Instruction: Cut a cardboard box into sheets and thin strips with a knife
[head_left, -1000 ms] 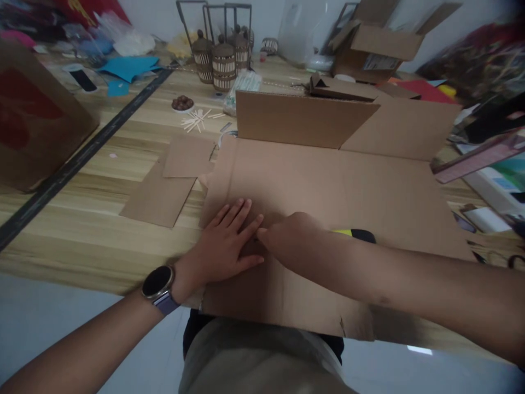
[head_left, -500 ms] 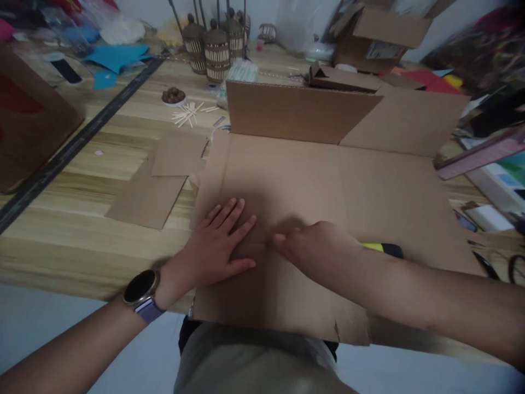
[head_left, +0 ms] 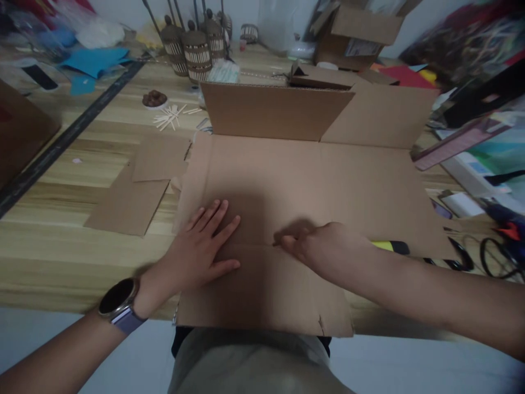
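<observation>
A large flattened cardboard sheet lies on the wooden table, its far flaps standing up. My left hand lies flat on its near left part with fingers spread, a watch on the wrist. My right hand is closed around a yellow and black cutter. Only the cutter's rear end shows behind the hand. The hand's tip presses on the cardboard at the end of a straight line that runs from beside the left hand.
Two loose cardboard pieces lie left of the sheet. Behind are wooden sticks, a small dish, wicker lanterns and an open box. Scissors and cables lie at the right. A black strip crosses the table.
My right hand has slid to the right across the cardboard, away from the left hand, which stays flat in place. The view has shifted slightly right.
</observation>
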A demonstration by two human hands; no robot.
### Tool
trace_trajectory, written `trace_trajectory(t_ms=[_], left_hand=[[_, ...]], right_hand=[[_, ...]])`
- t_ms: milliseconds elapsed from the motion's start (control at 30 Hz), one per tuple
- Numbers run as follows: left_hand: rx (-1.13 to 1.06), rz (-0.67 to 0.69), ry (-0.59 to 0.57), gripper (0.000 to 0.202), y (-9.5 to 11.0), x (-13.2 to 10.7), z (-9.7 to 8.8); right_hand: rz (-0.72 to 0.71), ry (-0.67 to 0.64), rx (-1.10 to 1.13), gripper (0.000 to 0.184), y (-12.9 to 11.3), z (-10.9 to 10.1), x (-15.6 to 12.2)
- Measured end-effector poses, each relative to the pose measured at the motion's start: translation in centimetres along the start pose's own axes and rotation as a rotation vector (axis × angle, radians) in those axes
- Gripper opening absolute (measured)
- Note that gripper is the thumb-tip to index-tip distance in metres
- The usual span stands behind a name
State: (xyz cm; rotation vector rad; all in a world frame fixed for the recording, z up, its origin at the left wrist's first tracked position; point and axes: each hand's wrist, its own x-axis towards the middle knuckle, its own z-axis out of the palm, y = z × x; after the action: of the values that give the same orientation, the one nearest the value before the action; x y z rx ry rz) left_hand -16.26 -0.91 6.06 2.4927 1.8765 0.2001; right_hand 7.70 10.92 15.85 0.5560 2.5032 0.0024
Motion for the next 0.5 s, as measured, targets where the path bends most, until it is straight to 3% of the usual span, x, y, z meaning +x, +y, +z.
trace_trajectory(t_ms=[233, 500], left_hand=[[0.037, 0.019, 0.005, 0.084, 0.0, 0.1, -0.3], [0.036, 0.014, 0.011, 0.081, -0.1, -0.1, -0.2]], right_hand=[[-0.015, -0.012, -0.144, 0.048, -0.2, -0.7, -0.4], [-0.017, 0.041, -0.163, 0.049, 1.7, 1.5, -1.5]])
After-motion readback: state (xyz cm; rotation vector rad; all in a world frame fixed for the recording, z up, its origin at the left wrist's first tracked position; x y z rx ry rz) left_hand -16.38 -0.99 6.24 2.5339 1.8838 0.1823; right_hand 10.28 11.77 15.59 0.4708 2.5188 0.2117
